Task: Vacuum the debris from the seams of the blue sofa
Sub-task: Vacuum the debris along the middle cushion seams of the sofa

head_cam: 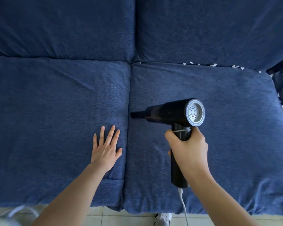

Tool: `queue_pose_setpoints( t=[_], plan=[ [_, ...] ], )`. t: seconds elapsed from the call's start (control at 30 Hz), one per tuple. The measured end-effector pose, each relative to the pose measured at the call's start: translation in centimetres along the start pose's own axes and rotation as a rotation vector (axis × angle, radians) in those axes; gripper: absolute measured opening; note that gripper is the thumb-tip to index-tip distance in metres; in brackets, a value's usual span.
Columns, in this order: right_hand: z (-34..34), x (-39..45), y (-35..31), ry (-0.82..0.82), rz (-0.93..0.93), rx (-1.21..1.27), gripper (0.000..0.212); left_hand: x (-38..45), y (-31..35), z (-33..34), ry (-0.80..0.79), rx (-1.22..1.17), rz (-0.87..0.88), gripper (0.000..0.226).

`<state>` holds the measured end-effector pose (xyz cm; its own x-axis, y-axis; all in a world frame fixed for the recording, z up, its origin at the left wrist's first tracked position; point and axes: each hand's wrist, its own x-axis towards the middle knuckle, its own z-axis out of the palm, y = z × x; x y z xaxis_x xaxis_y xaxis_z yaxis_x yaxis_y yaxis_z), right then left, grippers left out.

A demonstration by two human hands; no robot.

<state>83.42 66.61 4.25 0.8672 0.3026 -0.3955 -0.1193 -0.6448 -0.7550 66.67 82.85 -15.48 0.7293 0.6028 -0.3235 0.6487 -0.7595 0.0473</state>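
Head view looks down on the black handheld vacuum [173, 111], held over the right seat cushion [219, 136] of the blue sofa [55, 30]. Its narrow nozzle [135, 115] points left, its tip right at the centre seam [128, 95] between the two seat cushions. Right hand [189, 147] is wrapped firmly around the vacuum's upright handle, fingers curled round it. A white cable [183, 204] hangs from the handle's base toward the tiled floor [121, 217]. Left hand [105, 148] lies flat, fingers straight and spread, pressing on the left seat cushion [47, 119] just beside the seam. A few tiny white specks sit along the seam farther away. White debris scraps [214, 64] line the far seam behind the right cushion and scatter down the right side.
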Motion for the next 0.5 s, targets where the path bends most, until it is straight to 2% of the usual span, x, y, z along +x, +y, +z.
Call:
queue_pose_setpoints(
  t=[0.3,0.5],
  plan=[
    [-0.1,6.7,-2.8,-0.054,-0.043,-0.014,0.017,2.5,1.1,-0.1,0.025,0.024,-0.051,0.078],
    [-1.3,7.9,-3.8,-0.151,-0.034,-0.081,0.017,4.5,1.9,-1.5,0.025,0.024,-0.113,0.076]
  ],
)
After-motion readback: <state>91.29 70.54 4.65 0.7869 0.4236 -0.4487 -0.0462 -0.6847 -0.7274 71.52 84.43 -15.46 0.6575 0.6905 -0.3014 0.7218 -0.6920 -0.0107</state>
